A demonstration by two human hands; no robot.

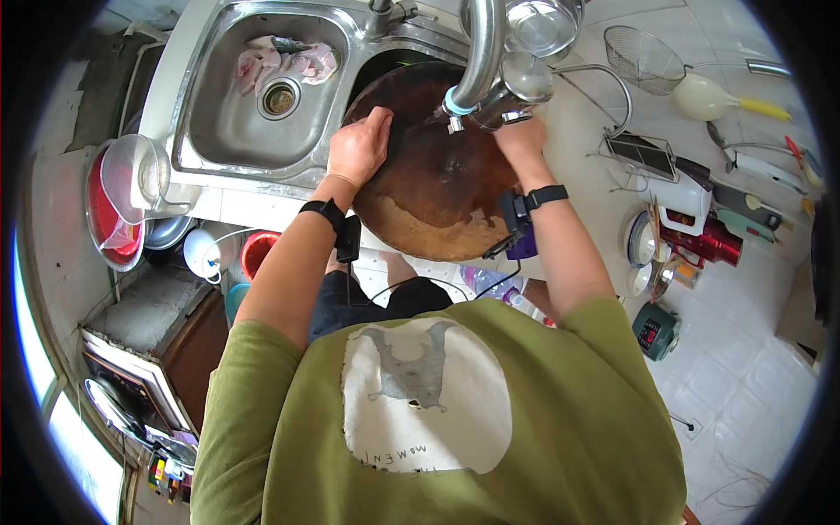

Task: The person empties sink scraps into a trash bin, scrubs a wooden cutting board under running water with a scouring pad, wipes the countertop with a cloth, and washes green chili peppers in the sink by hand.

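A large round wooden chopping board (437, 166), dark brown with a paler worn strip near its lower edge, lies over the right sink basin and juts past the counter's front. My left hand (360, 146) is closed on the board's left edge, fingers curled. On its right side, my right hand (522, 140) grips the edge, with its fingers partly hidden by a metal cup (525, 79). The faucet (479, 66) hangs over the board, its spout (455, 124) just above the wood.
Raw fish pieces (289, 63) lie in the left sink basin (214, 122) by the drain. A wire strainer (643, 59), a ladle with a yellow handle (704, 98) and a wire rack (643, 157) are on the right. A red bucket (256, 252) stands below at left.
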